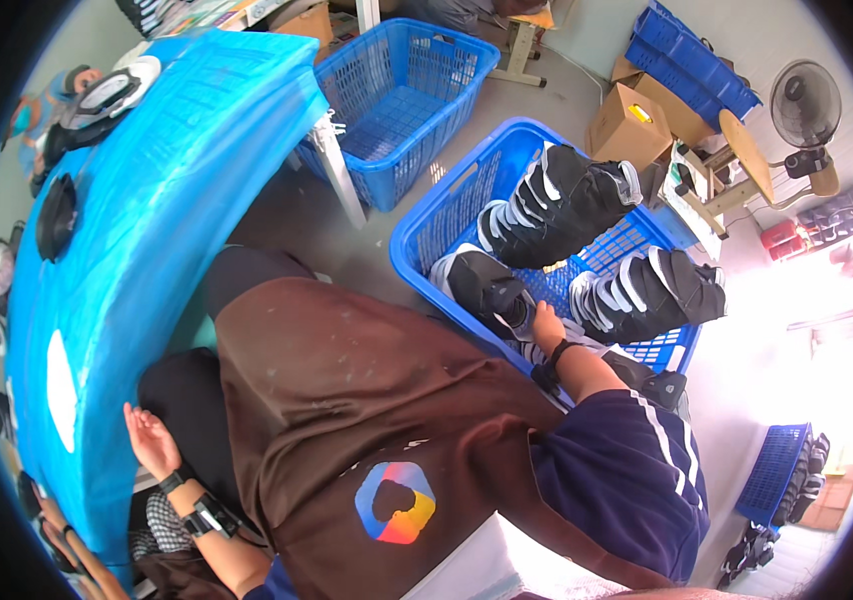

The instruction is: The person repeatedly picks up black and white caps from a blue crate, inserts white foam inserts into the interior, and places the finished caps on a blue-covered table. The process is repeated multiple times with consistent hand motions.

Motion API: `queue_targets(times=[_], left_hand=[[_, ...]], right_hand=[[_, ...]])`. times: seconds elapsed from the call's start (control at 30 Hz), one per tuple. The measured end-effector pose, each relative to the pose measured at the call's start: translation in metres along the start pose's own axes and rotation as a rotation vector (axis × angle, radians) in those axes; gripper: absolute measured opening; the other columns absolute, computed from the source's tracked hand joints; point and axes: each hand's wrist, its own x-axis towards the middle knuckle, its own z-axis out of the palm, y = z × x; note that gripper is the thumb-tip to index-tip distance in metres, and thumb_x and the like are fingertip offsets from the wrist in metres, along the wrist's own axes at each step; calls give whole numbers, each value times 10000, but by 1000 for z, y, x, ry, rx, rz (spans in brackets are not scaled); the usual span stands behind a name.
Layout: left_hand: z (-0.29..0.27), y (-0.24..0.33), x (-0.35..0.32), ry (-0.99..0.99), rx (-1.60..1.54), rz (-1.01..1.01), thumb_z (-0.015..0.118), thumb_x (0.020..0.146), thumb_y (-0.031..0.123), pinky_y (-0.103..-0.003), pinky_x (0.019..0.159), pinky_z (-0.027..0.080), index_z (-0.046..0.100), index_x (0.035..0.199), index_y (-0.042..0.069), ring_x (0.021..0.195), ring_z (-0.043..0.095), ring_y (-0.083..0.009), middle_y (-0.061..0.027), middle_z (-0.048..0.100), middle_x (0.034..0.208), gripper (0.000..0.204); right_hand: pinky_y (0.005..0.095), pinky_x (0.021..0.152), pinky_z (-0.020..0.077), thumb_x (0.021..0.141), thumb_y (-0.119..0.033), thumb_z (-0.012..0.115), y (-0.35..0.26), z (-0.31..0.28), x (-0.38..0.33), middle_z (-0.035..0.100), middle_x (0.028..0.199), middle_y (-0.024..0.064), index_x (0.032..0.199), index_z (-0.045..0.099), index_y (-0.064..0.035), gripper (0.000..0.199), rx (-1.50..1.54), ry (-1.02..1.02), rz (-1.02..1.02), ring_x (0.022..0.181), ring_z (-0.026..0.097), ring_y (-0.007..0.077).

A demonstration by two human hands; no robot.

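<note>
On the right, my right hand (pixel 547 328) reaches into a blue plastic basket (pixel 409 240), its fingers closed on the upper end of a black and grey shoe (pixel 487 285). Two rows of black shoes with pale soles, a far row (pixel 562 205) and a right-hand row (pixel 652 295), are packed tightly beside that shoe in the basket. My left hand (pixel 150 440) holds nothing; its fingers are stretched out, palm up, close to the near edge of a table covered in blue plastic sheeting (pixel 162 190). Part of my right fingers is hidden behind the shoe.
Another blue basket (pixel 397 110) stands on the floor beyond the table corner. A black shoe part (pixel 57 218) and a pale-soled shoe (pixel 112 95) lie on the table. Cardboard boxes (pixel 627 125) and a fan (pixel 807 105) are at the far right. Another person's arm (pixel 77 550) shows lower left.
</note>
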Motion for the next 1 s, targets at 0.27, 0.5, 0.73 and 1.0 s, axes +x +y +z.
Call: queue_targets(times=[0.27, 0.5, 0.73, 1.0], left_hand=[[7, -1, -1, 37, 98, 30, 494, 949, 95, -240, 777, 476, 414, 1297, -35, 821, 526, -146, -74, 569, 935, 380], [22, -4, -5, 103, 140, 48, 502, 937, 70, -244, 762, 478, 413, 1297, -34, 815, 524, -142, -79, 560, 940, 385], [54, -15, -18, 166, 153, 106, 551, 907, 87, -246, 710, 489, 496, 1205, 8, 778, 568, -143, -67, 601, 886, 313], [105, -15, -25, -11, 577, -58, 527, 920, 118, -274, 712, 493, 492, 1182, 64, 782, 588, -167, -82, 591, 921, 270]], right_hand=[[457, 772, 532, 911, -128, 363, -44, 13, 53, 641, 978, 259, 1091, 464, 8, 247, -114, -97, 75, 911, 641, 397], [422, 863, 506, 919, -164, 400, -60, 4, 86, 647, 1080, 194, 1077, 621, -35, 301, -258, -227, 29, 1016, 631, 330], [451, 732, 542, 883, -167, 502, -30, 45, 89, 651, 982, 233, 1048, 539, -23, 221, -179, -101, -59, 875, 663, 366], [423, 932, 460, 855, -319, 560, -35, 1, 109, 592, 1175, 214, 1049, 677, -50, 352, -394, -501, -165, 1119, 561, 345]])
